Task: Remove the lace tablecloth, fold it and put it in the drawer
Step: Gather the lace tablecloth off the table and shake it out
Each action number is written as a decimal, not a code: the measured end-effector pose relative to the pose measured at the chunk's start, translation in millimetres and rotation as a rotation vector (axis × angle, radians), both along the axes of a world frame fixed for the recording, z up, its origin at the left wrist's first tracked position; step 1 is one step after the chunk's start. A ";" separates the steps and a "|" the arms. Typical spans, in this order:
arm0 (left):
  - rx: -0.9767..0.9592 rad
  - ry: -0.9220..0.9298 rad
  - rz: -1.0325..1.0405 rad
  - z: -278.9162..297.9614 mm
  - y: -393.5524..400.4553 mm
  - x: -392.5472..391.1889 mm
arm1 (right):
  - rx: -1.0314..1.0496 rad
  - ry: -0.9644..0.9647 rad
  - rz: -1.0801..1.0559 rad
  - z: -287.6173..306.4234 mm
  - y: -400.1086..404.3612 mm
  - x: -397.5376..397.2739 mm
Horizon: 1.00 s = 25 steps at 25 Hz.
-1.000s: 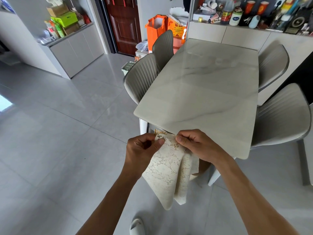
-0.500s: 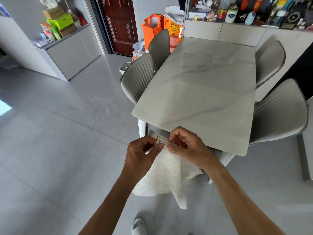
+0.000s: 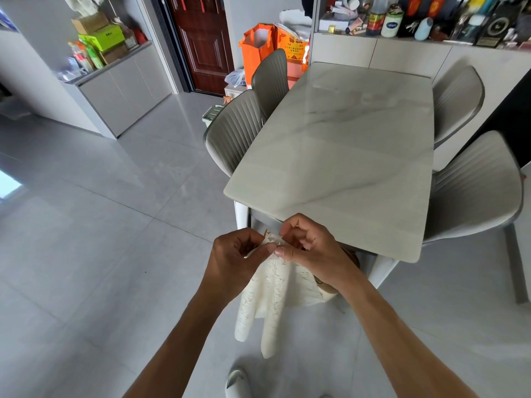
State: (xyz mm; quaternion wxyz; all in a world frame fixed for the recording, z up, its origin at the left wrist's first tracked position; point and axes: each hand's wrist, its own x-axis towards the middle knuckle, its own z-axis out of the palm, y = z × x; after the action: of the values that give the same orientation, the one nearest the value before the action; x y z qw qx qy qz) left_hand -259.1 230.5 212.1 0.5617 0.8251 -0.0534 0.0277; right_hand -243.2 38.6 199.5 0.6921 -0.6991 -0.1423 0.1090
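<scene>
Lace tablecloth (image 3: 271, 294) now longer, narrower

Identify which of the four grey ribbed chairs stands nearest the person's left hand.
The front grey ribbed chair on the marble table's left side; the left hand is just below it.

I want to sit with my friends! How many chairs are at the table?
4: two chairs on the table's left side, near and far, two on its right, near and far. Others may be hidden.
</scene>
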 end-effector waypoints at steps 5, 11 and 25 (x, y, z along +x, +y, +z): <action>-0.183 0.108 0.025 2.7 2.0 -0.3 | 0.027 0.032 -0.007 -1.1 4.5 1.0; -0.180 0.265 -0.010 -3.1 7.9 7.5 | -0.040 0.020 0.004 3.1 6.6 1.5; -0.107 -0.026 -0.064 53.8 19.6 39.0 | -0.468 0.180 0.085 -31.0 -48.8 22.0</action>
State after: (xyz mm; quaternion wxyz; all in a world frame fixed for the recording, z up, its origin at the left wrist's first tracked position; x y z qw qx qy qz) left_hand -220.0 250.1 265.9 0.6050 0.7912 -0.0857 0.0232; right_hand -221.3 -10.2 168.5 0.5162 -0.8212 -0.0804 0.2297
